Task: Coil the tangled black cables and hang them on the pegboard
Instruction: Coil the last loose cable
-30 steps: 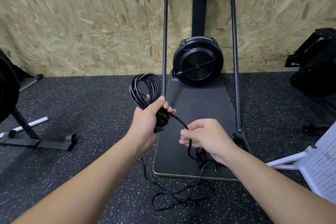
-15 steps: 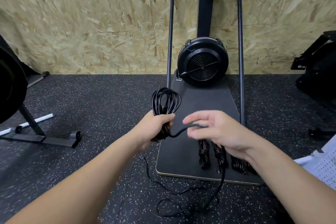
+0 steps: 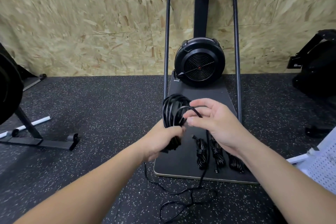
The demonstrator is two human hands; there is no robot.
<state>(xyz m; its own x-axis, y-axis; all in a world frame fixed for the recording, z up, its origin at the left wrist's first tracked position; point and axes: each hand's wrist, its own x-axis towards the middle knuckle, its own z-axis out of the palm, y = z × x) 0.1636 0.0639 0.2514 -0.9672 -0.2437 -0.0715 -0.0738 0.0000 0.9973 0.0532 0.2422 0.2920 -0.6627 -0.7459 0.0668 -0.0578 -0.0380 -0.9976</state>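
My left hand [image 3: 161, 140] grips the lower part of a coil of black cable [image 3: 172, 111], whose loops stand up above my fist. My right hand [image 3: 212, 123] is right beside the coil and pinches the cable's loose strand [image 3: 194, 111] between thumb and fingers, bringing it across the loops. The rest of that strand [image 3: 183, 198] trails down onto the floor in loose bends. Three tied cable bundles [image 3: 201, 154] lie side by side on the black board, partly hidden by my right wrist. A white pegboard [image 3: 323, 167] shows at the right edge.
A fan-wheel exercise machine [image 3: 200, 62] with a tall black frame [image 3: 166, 42] stands on the black board [image 3: 181, 165] against the chipboard wall. Another machine's stand [image 3: 36, 140] is at the left, and dark equipment [image 3: 316, 67] at the right. The floor is speckled black rubber.
The coil has tilted right and now stands in front of my right hand. My right hand rose from low beside the coil to its loops, carrying the loose strand across them.
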